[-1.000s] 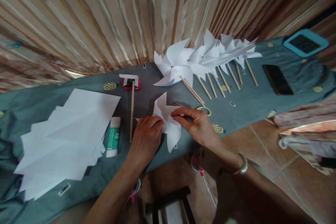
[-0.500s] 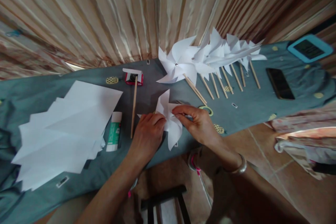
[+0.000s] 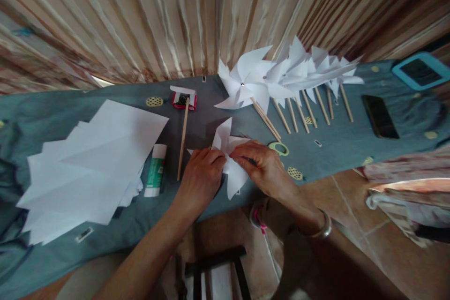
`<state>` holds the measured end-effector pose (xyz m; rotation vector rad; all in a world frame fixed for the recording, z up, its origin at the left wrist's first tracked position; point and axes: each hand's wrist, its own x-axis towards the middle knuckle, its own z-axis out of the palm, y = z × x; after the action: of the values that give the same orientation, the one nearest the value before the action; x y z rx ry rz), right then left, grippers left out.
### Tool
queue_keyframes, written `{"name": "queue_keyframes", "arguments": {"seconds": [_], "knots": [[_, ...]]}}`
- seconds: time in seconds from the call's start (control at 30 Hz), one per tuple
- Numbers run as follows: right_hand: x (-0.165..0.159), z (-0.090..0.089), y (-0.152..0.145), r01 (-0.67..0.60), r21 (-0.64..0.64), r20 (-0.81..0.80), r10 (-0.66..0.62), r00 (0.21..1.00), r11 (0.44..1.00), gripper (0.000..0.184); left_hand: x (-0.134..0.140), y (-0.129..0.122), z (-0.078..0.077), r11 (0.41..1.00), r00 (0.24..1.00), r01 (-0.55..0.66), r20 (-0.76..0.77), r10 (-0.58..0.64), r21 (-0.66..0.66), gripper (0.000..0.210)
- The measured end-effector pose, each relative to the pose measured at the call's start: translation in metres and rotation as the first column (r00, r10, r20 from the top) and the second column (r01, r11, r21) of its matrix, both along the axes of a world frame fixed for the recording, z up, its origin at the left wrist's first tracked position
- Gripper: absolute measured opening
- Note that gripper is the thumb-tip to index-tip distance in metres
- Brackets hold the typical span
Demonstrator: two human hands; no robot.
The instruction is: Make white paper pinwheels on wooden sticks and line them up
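Hands [image 3: 202, 176] [image 3: 267, 167] closer together, pinwheel [image 3: 236, 179] between

You have dim light, darkest below the tabletop [image 3: 341, 150]'s front edge. Fine detail looks smeared to you, and the curtain [image 3: 168, 18] stretches outward beyond the back corners.

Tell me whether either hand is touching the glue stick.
No, the left hand and the right hand are both at the white paper pinwheel, with the glue stick apart to their left.
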<state>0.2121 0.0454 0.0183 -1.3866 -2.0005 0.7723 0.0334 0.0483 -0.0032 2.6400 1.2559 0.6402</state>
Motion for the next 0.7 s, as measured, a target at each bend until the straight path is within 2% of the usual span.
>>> {"name": "queue_keyframes", "arguments": {"seconds": [0.23, 0.5, 0.7], "knots": [[-0.0022, -0.0028, -0.0011, 0.014, -0.026, 0.025, -0.014, 1.0, 1.0, 0.018, 0.0004, 0.0006, 0.0005, 1.0, 1.0, 0.006, 0.007, -0.006, 0.007, 0.016], [-0.0022, -0.0085, 0.0054, 0.153, -0.207, -0.054, -0.167, 0.984, 0.966, 0.012, 0.0013, 0.0006, 0.0, 1.0, 1.0, -0.001, 0.005, 0.001, -0.02, 0.016], [-0.0041, -0.009, 0.0049, 0.161, -0.203, -0.031, -0.171, 0.985, 0.966, 0.013, 0.0012, -0.0003, 0.0008, 0.998, 1.0, 0.005, 0.002, -0.005, -0.059, 0.018]]}}
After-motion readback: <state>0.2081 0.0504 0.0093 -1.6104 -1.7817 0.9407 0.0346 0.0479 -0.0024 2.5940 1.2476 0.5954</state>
